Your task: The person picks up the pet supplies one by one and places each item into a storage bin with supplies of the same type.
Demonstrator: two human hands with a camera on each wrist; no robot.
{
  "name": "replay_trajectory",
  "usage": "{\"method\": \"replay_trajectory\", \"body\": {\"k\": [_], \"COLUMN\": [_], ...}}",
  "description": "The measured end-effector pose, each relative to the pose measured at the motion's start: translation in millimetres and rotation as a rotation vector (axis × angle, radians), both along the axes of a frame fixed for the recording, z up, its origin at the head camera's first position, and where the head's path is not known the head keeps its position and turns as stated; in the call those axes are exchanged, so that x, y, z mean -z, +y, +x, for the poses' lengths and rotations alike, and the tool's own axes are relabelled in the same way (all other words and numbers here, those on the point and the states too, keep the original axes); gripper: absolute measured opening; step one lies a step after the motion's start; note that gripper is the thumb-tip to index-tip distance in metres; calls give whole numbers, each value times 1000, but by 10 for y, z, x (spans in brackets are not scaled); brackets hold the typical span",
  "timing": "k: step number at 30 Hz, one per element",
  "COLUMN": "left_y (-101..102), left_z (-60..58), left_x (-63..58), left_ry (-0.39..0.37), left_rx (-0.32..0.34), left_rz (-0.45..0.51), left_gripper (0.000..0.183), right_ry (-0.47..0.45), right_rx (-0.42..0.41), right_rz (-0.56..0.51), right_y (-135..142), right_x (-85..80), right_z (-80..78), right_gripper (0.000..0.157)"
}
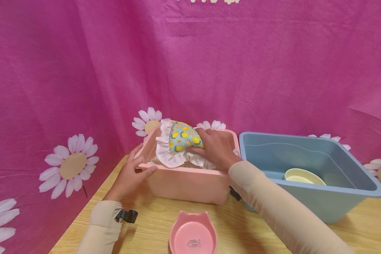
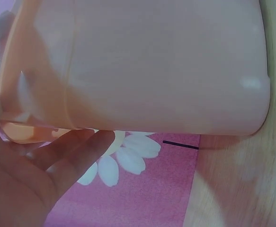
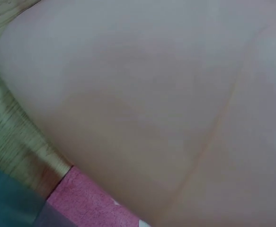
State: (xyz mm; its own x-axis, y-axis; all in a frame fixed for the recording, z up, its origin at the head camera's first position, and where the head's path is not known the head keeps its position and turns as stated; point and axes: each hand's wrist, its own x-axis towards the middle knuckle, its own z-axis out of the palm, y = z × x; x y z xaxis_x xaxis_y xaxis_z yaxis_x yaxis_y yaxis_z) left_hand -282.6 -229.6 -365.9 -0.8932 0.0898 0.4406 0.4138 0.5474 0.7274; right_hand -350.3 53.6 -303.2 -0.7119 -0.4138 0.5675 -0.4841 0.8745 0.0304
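In the head view, a blue lemon-print cloth piece with a white ruffled edge point(image 1: 185, 138) rises from the pink bin point(image 1: 187, 181). My right hand point(image 1: 214, 146) grips it at its right side, reaching over the front rim; what shape the whole piece has is hidden. At the bin's left front corner lies my left hand point(image 1: 131, 180), thumb at the front rim and fingers stretched along the left side. The left wrist view has these straight fingers point(image 2: 81, 153) against the outer wall. Only the bin's outside fills most of the right wrist view.
A blue bin point(image 1: 320, 197) stands right of the pink one, with a cream oval dish point(image 1: 304, 176) inside. In front, a pink cat-eared bowl point(image 1: 193, 234) with a fish-bone print sits on the wooden table point(image 1: 155, 225). Behind hangs a magenta flowered cloth point(image 1: 193, 70).
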Motion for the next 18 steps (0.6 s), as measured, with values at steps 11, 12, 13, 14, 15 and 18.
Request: {"method": "replay_trajectory", "body": {"k": [11, 12, 13, 14, 15, 18], "left_y": [151, 158, 164, 169, 172, 163], "left_z": [250, 250, 249, 248, 251, 240], "left_x": [-281, -289, -294, -296, -295, -262], "left_ry": [-3, -1, 0, 0, -1, -8], "left_rx": [15, 14, 15, 16, 15, 13], "left_rz": [6, 3, 2, 1, 1, 8], "left_gripper": [33, 32, 32, 31, 31, 29], "right_ry": [-125, -144, -160, -181, -195, -220], "right_rx": [-64, -69, -72, -77, -83, -94], "right_rz": [-118, -137, -149, -161, -170, -176], "right_y": [-1, 3, 10, 15, 18, 27], "right_x": [67, 66, 67, 66, 64, 66], "right_z": [-39, -38, -38, -35, -31, -15], "right_gripper": [55, 55, 55, 55, 54, 52]}}
